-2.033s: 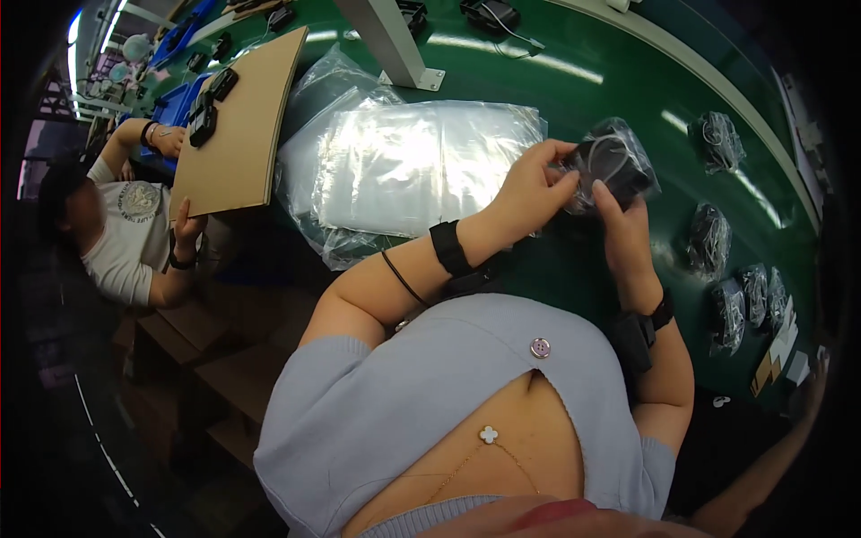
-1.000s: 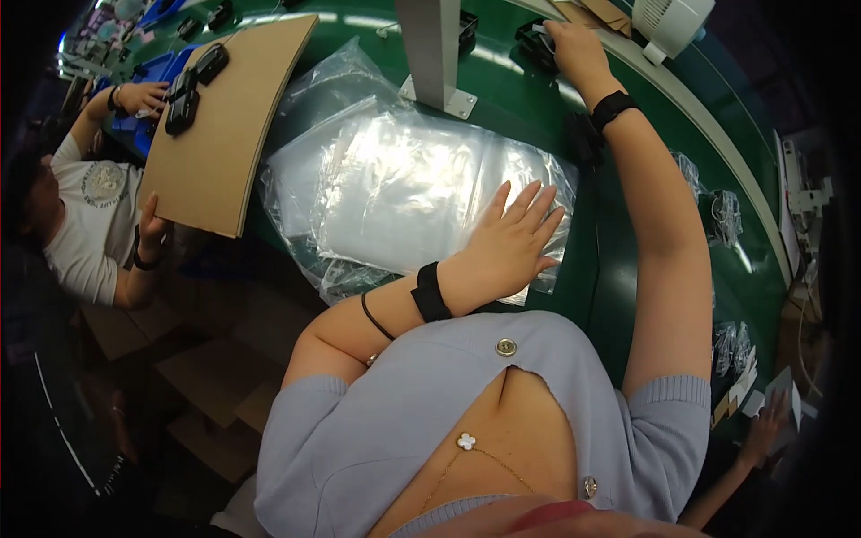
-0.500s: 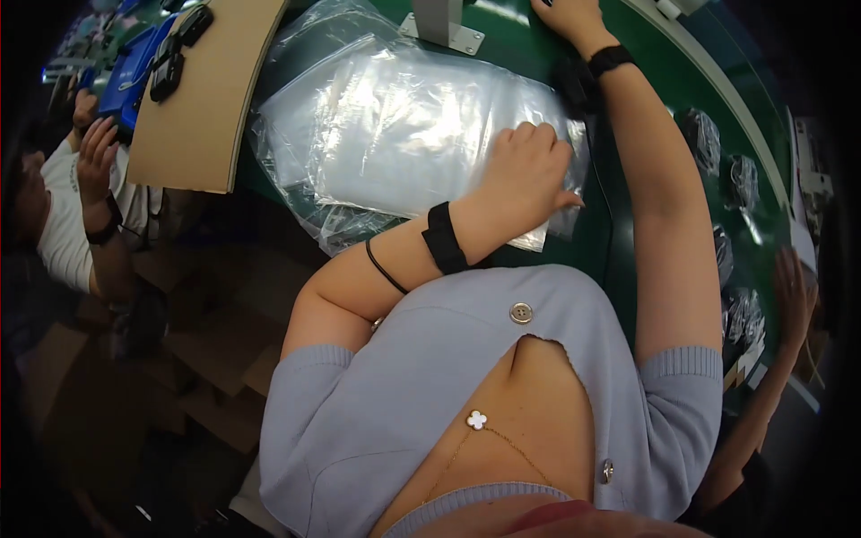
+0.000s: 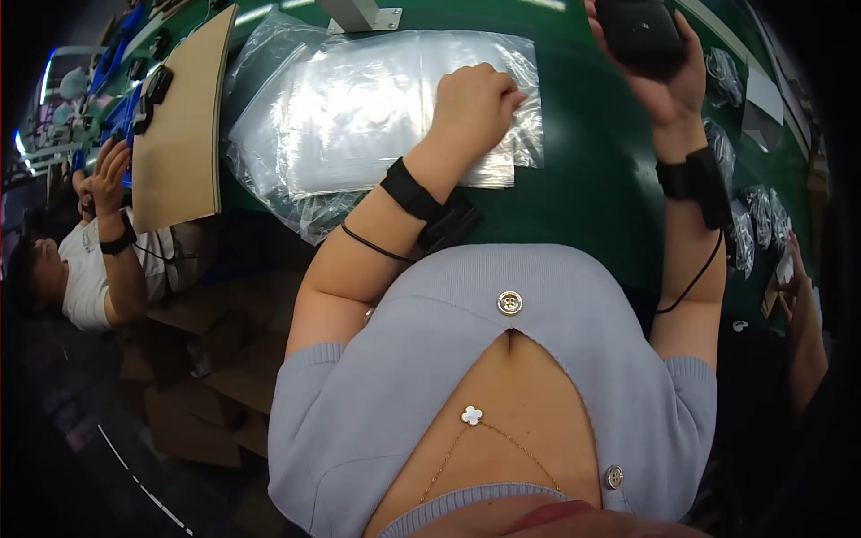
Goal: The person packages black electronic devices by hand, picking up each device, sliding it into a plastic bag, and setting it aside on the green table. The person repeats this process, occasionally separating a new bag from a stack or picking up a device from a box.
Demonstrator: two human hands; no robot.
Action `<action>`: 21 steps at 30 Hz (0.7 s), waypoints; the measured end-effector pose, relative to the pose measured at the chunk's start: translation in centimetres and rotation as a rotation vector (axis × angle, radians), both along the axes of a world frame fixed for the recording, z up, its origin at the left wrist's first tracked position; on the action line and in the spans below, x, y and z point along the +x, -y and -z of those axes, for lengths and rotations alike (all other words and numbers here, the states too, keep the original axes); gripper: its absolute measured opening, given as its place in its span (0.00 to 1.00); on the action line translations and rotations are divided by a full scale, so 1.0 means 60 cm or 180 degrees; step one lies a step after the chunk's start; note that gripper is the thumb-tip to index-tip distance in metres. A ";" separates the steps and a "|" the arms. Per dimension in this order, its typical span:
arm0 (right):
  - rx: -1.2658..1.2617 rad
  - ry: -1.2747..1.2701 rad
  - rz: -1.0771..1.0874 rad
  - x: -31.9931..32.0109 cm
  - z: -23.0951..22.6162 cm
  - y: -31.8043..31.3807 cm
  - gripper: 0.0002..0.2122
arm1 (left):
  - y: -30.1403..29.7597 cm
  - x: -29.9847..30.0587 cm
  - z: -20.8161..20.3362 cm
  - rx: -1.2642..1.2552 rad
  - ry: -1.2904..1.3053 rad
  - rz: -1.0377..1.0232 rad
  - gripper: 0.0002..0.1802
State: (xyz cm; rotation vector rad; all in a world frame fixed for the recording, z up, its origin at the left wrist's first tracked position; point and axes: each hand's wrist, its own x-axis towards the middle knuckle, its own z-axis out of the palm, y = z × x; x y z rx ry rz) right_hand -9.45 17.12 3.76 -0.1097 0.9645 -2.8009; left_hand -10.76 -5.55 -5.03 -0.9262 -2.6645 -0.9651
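A stack of clear plastic bags point(image 4: 359, 117) lies flat on the green table in front of me. Over its right part is my left hand point(image 4: 473, 115), its fingers curled in; the fingertips are hidden, so I cannot tell whether they pinch a bag. At the upper right, my right hand point(image 4: 674, 90) is turned palm up. It grips a black device point(image 4: 639, 32) with a flat, rounded-square body, cut off by the picture's upper edge.
A brown cardboard sheet point(image 4: 184, 125) with black devices point(image 4: 154, 94) stands left of the bags. A metal post base point(image 4: 366, 16) rises behind them. Several bagged items point(image 4: 758, 215) lie at the right. A person point(image 4: 108, 251) works at the left; another person's hand point(image 4: 794, 278) shows far right.
My right hand has come back from the far edge and turned palm up, with the black device now in it. My left hand remains over the bags, its fingers more curled. The view has shifted.
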 end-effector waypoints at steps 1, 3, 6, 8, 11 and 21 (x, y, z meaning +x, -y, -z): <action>-0.0107 -0.0082 -0.0185 0.019 0.010 -0.015 0.20 | 0.002 -0.001 0.002 0.0162 0.0152 -0.0032 0.08; -0.0217 -0.0169 -0.0343 0.049 0.031 -0.034 0.22 | 0.002 0.005 -0.003 0.0291 0.0250 0.0026 0.07; -0.0299 -0.0223 -0.0261 0.075 0.073 -0.044 0.25 | 0.004 0.015 -0.015 0.0532 0.0449 0.0028 0.08; -0.0280 -0.0244 -0.0424 0.084 0.073 -0.024 0.25 | 0.002 0.033 -0.042 0.0755 0.1117 0.0021 0.09; -0.0232 -0.0302 -0.0810 0.082 0.076 0.016 0.26 | 0.005 0.051 -0.051 0.0925 0.1682 -0.0025 0.09; 0.3497 -0.1255 -0.0957 0.092 0.087 0.060 0.29 | 0.048 0.073 -0.046 0.3782 0.3308 -0.0702 0.12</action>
